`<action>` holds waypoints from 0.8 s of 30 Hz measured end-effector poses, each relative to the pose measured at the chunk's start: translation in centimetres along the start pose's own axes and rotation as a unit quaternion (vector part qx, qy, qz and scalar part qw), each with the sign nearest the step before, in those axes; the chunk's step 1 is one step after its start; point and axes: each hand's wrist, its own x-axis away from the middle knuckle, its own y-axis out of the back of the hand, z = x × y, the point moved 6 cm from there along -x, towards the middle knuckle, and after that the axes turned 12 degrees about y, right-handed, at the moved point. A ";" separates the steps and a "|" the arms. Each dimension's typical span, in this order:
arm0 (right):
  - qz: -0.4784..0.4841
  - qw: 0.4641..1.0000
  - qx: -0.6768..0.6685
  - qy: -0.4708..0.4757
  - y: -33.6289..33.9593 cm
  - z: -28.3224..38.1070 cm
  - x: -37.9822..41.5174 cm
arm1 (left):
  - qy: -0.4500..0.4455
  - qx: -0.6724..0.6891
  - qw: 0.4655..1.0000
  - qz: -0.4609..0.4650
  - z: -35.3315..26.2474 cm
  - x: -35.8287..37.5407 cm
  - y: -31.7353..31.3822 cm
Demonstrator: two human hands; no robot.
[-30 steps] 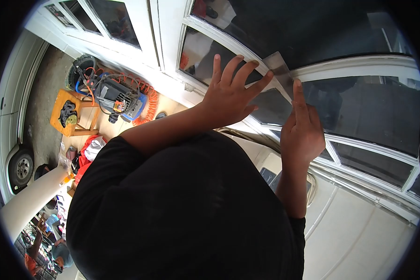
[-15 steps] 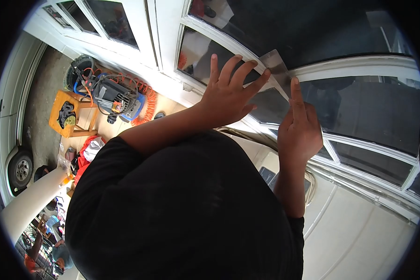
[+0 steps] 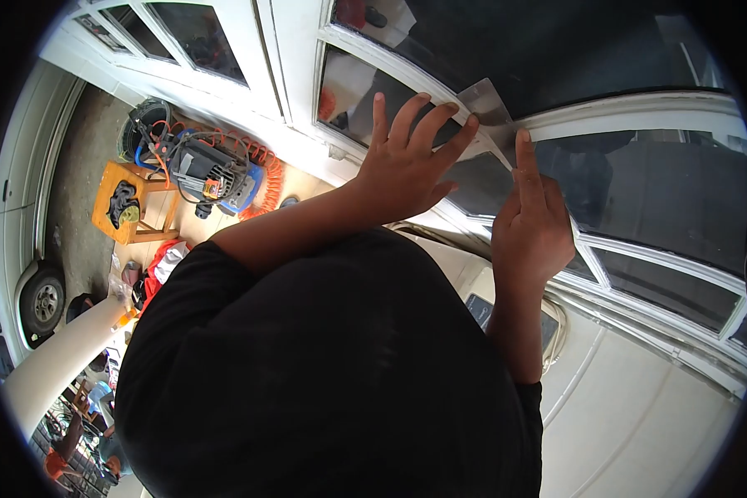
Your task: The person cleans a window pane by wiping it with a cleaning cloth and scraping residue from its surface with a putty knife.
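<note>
My left hand (image 3: 402, 166) lies flat with fingers spread on a dark glass pane (image 3: 361, 91) of a white-framed door. Its fingertips touch the edge of a thin translucent film (image 3: 490, 112) lying over the white muntin (image 3: 622, 112). My right hand (image 3: 533, 224) has its index finger stretched out, the tip pressing on the film where it meets the muntin; the other fingers are curled. Neither hand grips anything. My black sleeve and shoulder fill the lower middle of the view.
Far below on the floor stand a compressor (image 3: 212, 174) with a coiled orange hose (image 3: 270, 178), a yellow wooden stool (image 3: 129, 203), red cloth (image 3: 162, 261) and a car wheel (image 3: 41, 303). People sit at the lower left (image 3: 75, 448). More white door panels lie to the right.
My right index fingertip has slid slightly up along the film toward the muntin. My left hand has stayed spread in nearly the same spot.
</note>
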 end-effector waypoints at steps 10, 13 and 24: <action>-0.018 1.000 -0.004 0.003 -0.2 -0.3 0.3 | -0.008 -0.004 1.000 -0.014 0.1 -0.1 -0.1; -0.043 0.999 0.003 0.003 -0.6 -0.4 0.3 | -0.017 0.009 0.999 -0.030 0.0 0.2 -0.1; -0.006 1.000 -0.009 -0.003 -0.2 0.4 -0.3 | -0.005 0.011 1.000 -0.007 0.2 0.0 -0.1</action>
